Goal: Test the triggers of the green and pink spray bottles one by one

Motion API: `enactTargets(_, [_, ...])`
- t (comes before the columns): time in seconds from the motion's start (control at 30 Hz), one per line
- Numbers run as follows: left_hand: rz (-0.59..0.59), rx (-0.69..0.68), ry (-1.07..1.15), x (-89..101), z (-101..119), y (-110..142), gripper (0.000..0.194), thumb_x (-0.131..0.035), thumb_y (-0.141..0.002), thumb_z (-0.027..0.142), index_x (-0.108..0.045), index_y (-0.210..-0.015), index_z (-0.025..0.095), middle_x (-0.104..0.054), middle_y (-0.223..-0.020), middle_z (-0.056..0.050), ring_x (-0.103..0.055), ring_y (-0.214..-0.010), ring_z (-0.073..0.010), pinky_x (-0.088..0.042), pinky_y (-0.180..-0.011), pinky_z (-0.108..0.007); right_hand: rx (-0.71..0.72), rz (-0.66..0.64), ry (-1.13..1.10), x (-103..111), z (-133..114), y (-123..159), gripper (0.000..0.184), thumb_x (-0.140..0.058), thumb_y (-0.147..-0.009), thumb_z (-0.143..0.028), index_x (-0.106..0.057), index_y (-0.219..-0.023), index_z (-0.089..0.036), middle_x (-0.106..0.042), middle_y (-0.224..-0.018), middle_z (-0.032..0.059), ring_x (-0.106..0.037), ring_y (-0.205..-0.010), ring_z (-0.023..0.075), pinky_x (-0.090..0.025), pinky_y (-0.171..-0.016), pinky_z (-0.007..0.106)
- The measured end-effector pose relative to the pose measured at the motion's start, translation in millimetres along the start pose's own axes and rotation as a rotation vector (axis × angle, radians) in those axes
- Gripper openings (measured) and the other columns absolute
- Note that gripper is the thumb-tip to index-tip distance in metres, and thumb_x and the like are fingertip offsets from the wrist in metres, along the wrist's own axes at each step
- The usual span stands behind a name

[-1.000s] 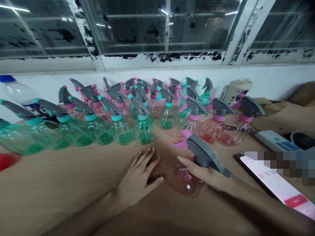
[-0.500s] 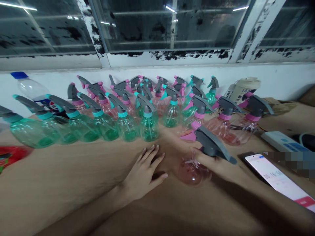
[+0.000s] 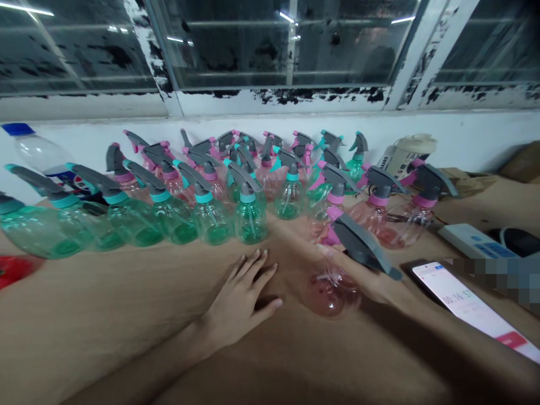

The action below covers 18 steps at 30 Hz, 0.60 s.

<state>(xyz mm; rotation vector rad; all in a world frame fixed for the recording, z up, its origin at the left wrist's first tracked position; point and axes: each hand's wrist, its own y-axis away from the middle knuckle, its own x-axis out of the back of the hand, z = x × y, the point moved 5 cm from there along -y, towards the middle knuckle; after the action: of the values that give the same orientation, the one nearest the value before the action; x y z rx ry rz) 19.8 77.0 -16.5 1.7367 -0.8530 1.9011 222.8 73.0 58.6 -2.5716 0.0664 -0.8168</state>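
Observation:
My right hand (image 3: 358, 273) is wrapped round the neck of a pink spray bottle (image 3: 327, 295) with a grey and pink trigger head. The fingers cover its collar. My left hand (image 3: 242, 295) lies flat on the wooden table (image 3: 126, 315), palm down and fingers spread, just left of that bottle. Beyond it a row of green spray bottles (image 3: 251, 219) with teal collars stretches to the left. Several pink spray bottles (image 3: 396, 225) stand behind my right hand, with pink collars and grey levers. More pink and green bottles crowd together behind the front row.
A phone (image 3: 468, 309) with a lit timer lies at the right, near a white box-shaped device (image 3: 475, 242). At the back stand a paper cup (image 3: 411, 152) and a blue-capped soda bottle (image 3: 37, 152). A red packet (image 3: 17, 270) lies at the left edge.
My right hand and the held pink spray bottle have shifted slightly away from me, towards the pink bottles. My left hand stays flat on the table. The view has swayed a little sideways.

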Motion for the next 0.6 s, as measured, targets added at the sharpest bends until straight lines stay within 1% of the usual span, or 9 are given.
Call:
enactTargets(0.07, [0.008,-0.002,0.004,1.0,0,0,0.06,-0.038,-0.089,0.056,-0.041,-0.134,0.017,-0.032,-0.144,-0.011,-0.023,-0.134,-0.0262,-0.023,-0.107,-0.047,0.012,-0.008,0.0,1,-4,1,0.022,-0.051,-0.082,-0.045,-0.056,-0.075,-0.025,-0.06,-0.063,-0.0018,-0.059,-0.056,0.0154,-0.051,-0.058,0.03])
enactTargets(0.13, [0.015,-0.004,0.005,1.8,0,0,0.059,-0.038,-0.089,0.056,-0.042,-0.133,0.017,-0.033,-0.144,-0.011,-0.024,-0.134,-0.0259,-0.024,-0.107,-0.046,0.042,-0.036,-0.006,1,-13,3,0.021,-0.05,-0.083,-0.043,-0.057,-0.074,-0.025,-0.063,-0.068,-0.0007,-0.062,-0.061,0.0162,-0.052,-0.061,0.031])
enactTargets(0.2, [0.02,-0.004,0.005,2.0,0,0,0.059,-0.038,-0.089,0.056,-0.041,-0.133,0.017,-0.033,-0.144,-0.011,-0.025,-0.134,-0.0254,-0.025,-0.107,-0.046,0.095,-0.06,-0.017,0,-22,6,0.019,-0.05,-0.083,-0.04,-0.06,-0.079,-0.025,-0.067,-0.076,0.0008,-0.065,-0.069,0.018,-0.052,-0.066,0.032])
enactTargets(0.27, [0.024,-0.007,0.002,1.7,0,0,0.059,-0.038,-0.089,0.055,-0.04,-0.134,0.017,-0.033,-0.144,-0.01,-0.025,-0.134,-0.0251,-0.025,-0.107,-0.046,0.165,-0.056,-0.025,-1,-30,9,0.017,-0.052,-0.082,-0.038,-0.061,-0.087,-0.026,-0.068,-0.082,0.0015,-0.065,-0.073,0.0189,-0.053,-0.07,0.033])
enactTargets(0.33, [0.024,-0.009,-0.001,1.0,1,0,0.059,-0.039,-0.089,0.055,-0.039,-0.135,0.017,-0.032,-0.144,-0.01,-0.025,-0.134,-0.0253,-0.025,-0.107,-0.046,0.207,-0.044,-0.01,-2,-33,12,0.017,-0.052,-0.081,-0.038,-0.061,-0.089,-0.026,-0.067,-0.079,0.0013,-0.064,-0.067,0.018,-0.053,-0.068,0.033])
enactTargets(0.43, [0.016,-0.006,-0.005,0.3,1,1,0.06,-0.039,-0.089,0.055,-0.039,-0.135,0.016,-0.031,-0.145,-0.011,-0.025,-0.134,-0.026,-0.024,-0.107,-0.046,0.168,-0.054,-0.026,-7,-31,16,0.02,-0.053,-0.081,-0.04,-0.06,-0.092,-0.026,-0.064,-0.072,0.0008,-0.062,-0.058,0.0164,-0.054,-0.059,0.03])
enactTargets(0.47, [0.014,-0.005,-0.006,0.3,1,1,0.06,-0.038,-0.089,0.055,-0.039,-0.135,0.016,-0.031,-0.145,-0.011,-0.025,-0.134,-0.026,-0.024,-0.107,-0.046,0.143,-0.065,-0.053,-9,-30,17,0.023,-0.053,-0.08,-0.041,-0.06,-0.096,-0.026,-0.065,-0.074,0.0013,-0.062,-0.059,0.0166,-0.054,-0.058,0.029])
enactTargets(0.53, [0.012,-0.008,-0.006,0.5,1,0,0.06,-0.038,-0.089,0.055,-0.039,-0.135,0.016,-0.031,-0.145,-0.011,-0.024,-0.134,-0.0258,-0.024,-0.107,-0.046,0.097,-0.087,-0.104,-12,-28,20,0.029,-0.055,-0.079,-0.041,-0.058,-0.104,-0.026,-0.067,-0.083,0.0028,-0.065,-0.065,0.0179,-0.055,-0.06,0.029])
enactTargets(0.6, [0.013,-0.01,-0.002,0.7,1,0,0.061,-0.038,-0.089,0.056,-0.038,-0.135,0.016,-0.03,-0.145,-0.011,-0.024,-0.134,-0.0255,-0.024,-0.107,-0.046,0.069,-0.102,-0.12,-13,-28,22,0.03,-0.055,-0.079,-0.041,-0.058,-0.105,-0.026,-0.068,-0.085,0.0033,-0.066,-0.07,0.0191,-0.056,-0.063,0.03])
